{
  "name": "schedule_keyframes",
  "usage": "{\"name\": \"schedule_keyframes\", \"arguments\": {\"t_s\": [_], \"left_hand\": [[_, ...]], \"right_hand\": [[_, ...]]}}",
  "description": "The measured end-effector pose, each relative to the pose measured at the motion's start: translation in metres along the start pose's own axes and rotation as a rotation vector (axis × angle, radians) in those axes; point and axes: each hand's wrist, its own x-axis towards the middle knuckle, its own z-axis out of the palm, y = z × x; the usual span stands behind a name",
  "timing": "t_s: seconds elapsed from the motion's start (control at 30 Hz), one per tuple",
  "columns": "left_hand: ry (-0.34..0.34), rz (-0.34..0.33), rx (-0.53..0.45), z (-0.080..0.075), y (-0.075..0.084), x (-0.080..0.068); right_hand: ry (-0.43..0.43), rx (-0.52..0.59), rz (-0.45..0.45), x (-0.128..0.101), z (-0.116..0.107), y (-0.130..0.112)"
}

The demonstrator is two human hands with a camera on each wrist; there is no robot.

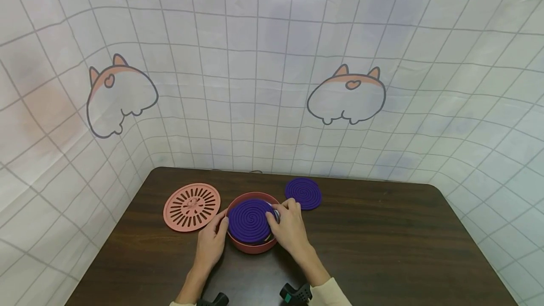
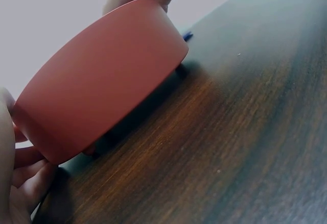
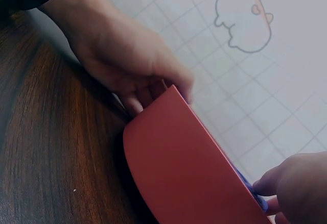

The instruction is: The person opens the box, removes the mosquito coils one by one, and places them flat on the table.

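A round reddish box (image 1: 254,249) stands on the table, with a purple spiral mosquito coil (image 1: 250,221) lying at its mouth. My left hand (image 1: 211,242) grips the box from the left, thumb at the rim and fingers low around the wall (image 2: 107,71). At the opposite side, my right hand (image 1: 293,228) pinches the coil's right edge between thumb and fingers, close to the rim. In the right wrist view, the coil (image 3: 246,179) shows as a thin purple strip above the rim. A bit of something white peeks out beside the coil; the box's inside is otherwise hidden.
A pink slotted round lid (image 1: 192,208) lies left of the box. Another purple mosquito coil (image 1: 303,193) rests behind my right hand. The dark wooden table (image 1: 382,240) stretches to the right, and a white gridded curtain (image 1: 272,84) hangs behind it.
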Motion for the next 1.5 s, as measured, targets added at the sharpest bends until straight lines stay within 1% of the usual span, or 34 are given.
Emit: {"name": "schedule_keyframes", "arguments": {"t_s": [0.2, 0.57, 0.8, 1.07, 1.2, 1.43, 1.5], "left_hand": [[-0.003, -0.013, 0.003, 0.0, 0.0, 0.0], [0.009, 0.01, 0.013, 0.0, 0.0, 0.0], [-0.005, -0.01, 0.0, 0.0, -0.001, 0.0], [-0.021, -0.018, -0.006, -0.001, -0.001, 0.0], [-0.019, -0.022, -0.003, -0.001, 0.0, -0.001], [-0.015, -0.022, 0.004, -0.001, 0.0, 0.0], [-0.012, -0.012, 0.006, -0.001, 0.0, 0.0]], "right_hand": [[-0.003, 0.014, 0.012, 0.001, -0.001, -0.001], [-0.019, 0.031, 0.008, 0.0, -0.003, -0.004], [-0.029, 0.113, 0.032, 0.001, -0.005, -0.007], [-0.012, 0.183, -0.028, 0.004, -0.006, -0.005], [-0.017, 0.232, -0.025, 0.004, -0.007, -0.005], [-0.136, 0.434, 0.023, 0.003, -0.01, -0.005], [-0.156, 0.467, 0.032, 0.003, -0.011, -0.005]]}}
